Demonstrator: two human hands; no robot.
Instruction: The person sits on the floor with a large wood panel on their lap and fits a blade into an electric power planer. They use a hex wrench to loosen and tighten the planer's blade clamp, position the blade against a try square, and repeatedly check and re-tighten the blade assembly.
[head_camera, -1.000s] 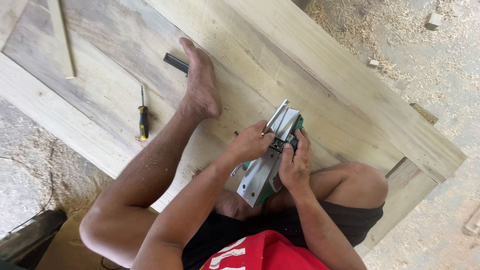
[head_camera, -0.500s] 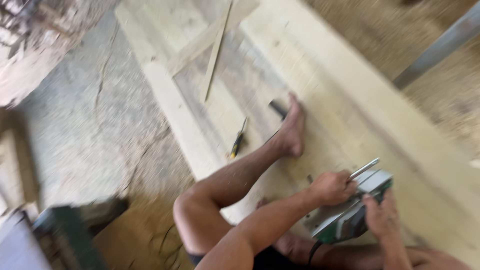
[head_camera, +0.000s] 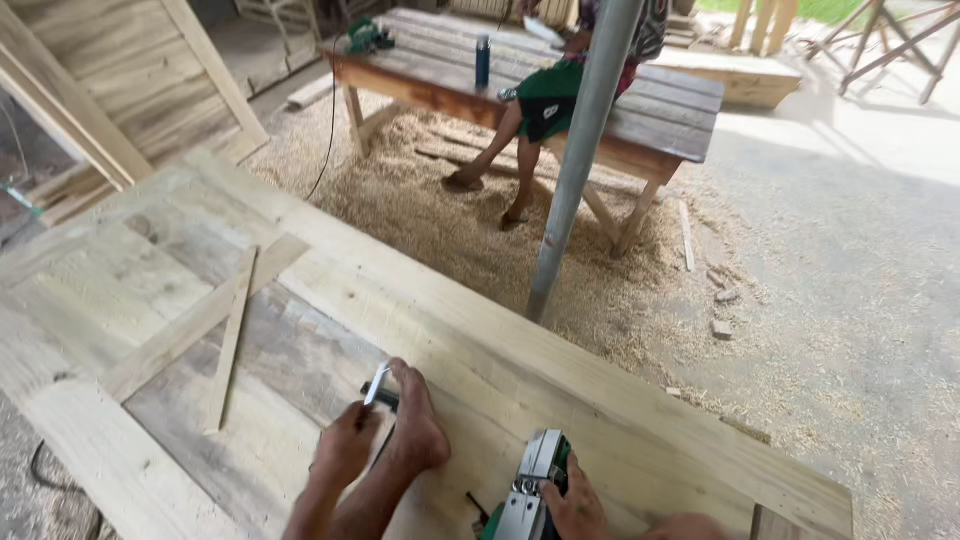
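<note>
1. Pinching a thin metal blade (head_camera: 377, 384), left hand (head_camera: 345, 447) sits beside the bare foot (head_camera: 418, 425) on the near wooden door panel (head_camera: 480, 350).
2. Right hand (head_camera: 572, 505) wraps the electric planer (head_camera: 528, 492), near right.
3. One steel post (head_camera: 580, 160) blocks the far workbench (head_camera: 640, 95); one seated person (head_camera: 545, 95).
4. Two loose slats (head_camera: 232, 335) left.

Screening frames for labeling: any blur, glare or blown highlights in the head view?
Head view: sharp, no motion blur; concrete floor upper right is overexposed; soft shade over the wooden door panel, left hand and electric planer; edges bow slightly from the wide lens.
</note>
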